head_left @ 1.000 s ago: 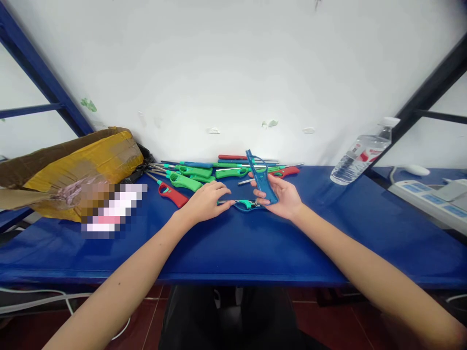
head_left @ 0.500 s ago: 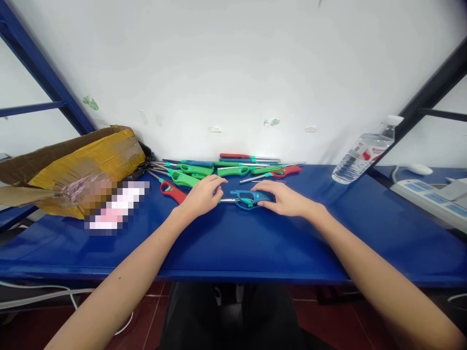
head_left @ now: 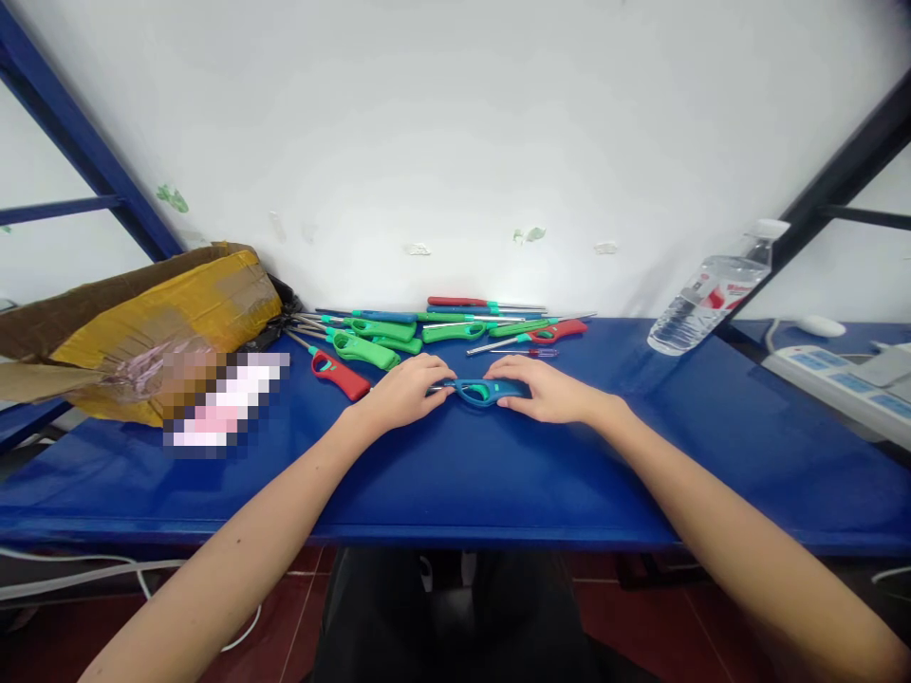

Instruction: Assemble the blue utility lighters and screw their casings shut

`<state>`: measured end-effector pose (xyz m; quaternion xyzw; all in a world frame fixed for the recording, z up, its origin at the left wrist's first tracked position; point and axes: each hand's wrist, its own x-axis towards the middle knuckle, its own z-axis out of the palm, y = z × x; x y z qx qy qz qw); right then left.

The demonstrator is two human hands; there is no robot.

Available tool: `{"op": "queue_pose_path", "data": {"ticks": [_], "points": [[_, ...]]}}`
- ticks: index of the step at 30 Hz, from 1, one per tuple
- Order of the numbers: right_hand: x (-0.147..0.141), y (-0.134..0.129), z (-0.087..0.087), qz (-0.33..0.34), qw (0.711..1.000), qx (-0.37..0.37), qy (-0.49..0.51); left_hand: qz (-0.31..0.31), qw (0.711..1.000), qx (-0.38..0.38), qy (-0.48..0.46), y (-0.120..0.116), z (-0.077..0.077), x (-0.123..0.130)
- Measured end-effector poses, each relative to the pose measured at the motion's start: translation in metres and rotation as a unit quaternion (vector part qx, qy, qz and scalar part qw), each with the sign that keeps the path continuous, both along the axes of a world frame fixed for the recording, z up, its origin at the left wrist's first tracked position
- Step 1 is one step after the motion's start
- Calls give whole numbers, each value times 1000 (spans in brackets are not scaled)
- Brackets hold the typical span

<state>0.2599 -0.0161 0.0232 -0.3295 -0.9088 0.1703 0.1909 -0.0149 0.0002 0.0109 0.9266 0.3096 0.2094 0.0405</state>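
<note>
A blue long-necked gas lighter (head_left: 476, 393) lies low over the table between my hands, its teal trigger part showing in the opening of the handle. My right hand (head_left: 549, 389) is closed around the handle's rear end, thumb on the near side and fingers on the far side. At the front of the handle, where the metal tube begins, my left hand (head_left: 407, 391) pinches the lighter and hides most of the tube. Just beyond my right hand lies a small screwdriver (head_left: 537, 352) with a purple handle. A red lighter (head_left: 345, 378) rests left of my left hand.
Several green lighters (head_left: 364, 348), with red and blue ones, are heaped along the wall. An opened cardboard box (head_left: 171, 332) stands at the left of the blue table (head_left: 491, 484). At the right are a tilted-looking water bottle (head_left: 704, 299) and a power strip (head_left: 840, 384).
The blue casing half that stood apart above the lighter now sits against its body. My left hand has moved right and closed on the front end. The screwdriver has come into clearer view.
</note>
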Motion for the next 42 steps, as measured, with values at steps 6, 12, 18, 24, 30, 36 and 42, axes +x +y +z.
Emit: {"op": "queue_pose_path", "data": {"ticks": [6, 12, 18, 24, 30, 36, 42], "points": [[1, 3, -2, 0, 1000, -18, -4, -1, 1000, -4, 14, -1, -2, 4], [1, 5, -5, -3, 1000, -21, -12, 11, 1000, -8, 27, -2, -1, 6], [5, 8, -8, -15, 999, -25, -25, 12, 999, -19, 24, -5, -1, 8], [4, 6, -5, -21, 999, -36, -21, -15, 1000, -16, 10, -7, -3, 12], [5, 5, -1, -21, 998, -59, -9, -15, 999, -28, 14, -6, -5, 15], [5, 3, 2, -14, 998, -56, -3, -13, 999, -32, 11, -7, -5, 15], [7, 5, 0, -10, 998, -56, 8, -8, 1000, -27, 7, -7, -6, 16]]}}
